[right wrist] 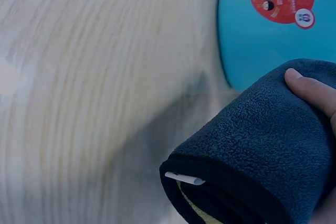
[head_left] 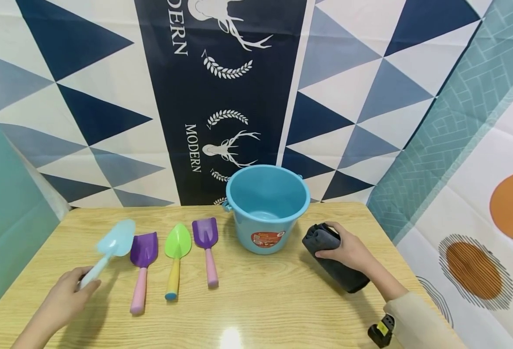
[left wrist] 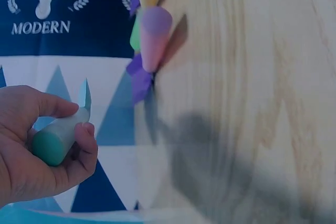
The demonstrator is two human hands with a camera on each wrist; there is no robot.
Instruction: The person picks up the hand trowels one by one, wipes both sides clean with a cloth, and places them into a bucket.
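Note:
My left hand [head_left: 66, 293] grips the pale handle of a light blue toy shovel [head_left: 118, 238], its blade pointing away over the table's left side. In the left wrist view the handle's green end [left wrist: 48, 148] sticks out between thumb and fingers. On the right, my right hand [head_left: 348, 248] holds a rolled dark grey towel [head_left: 341, 266] with thumb and fingers on either side. Up close the towel [right wrist: 262, 129] looks fuzzy, with black edging, a white tag and a yellowish inner layer. A blue bucket [head_left: 263, 225] with a red label stands upright just left of the towel.
Right of the light blue shovel lie a purple shovel [head_left: 139, 286] with pink handle, a green shovel [head_left: 173, 276] with yellow handle and another purple shovel [head_left: 209, 261]. Patterned cloth [head_left: 234, 97] hangs behind the wooden table [head_left: 282, 305]. A black device [head_left: 381, 331] sits by the right sleeve.

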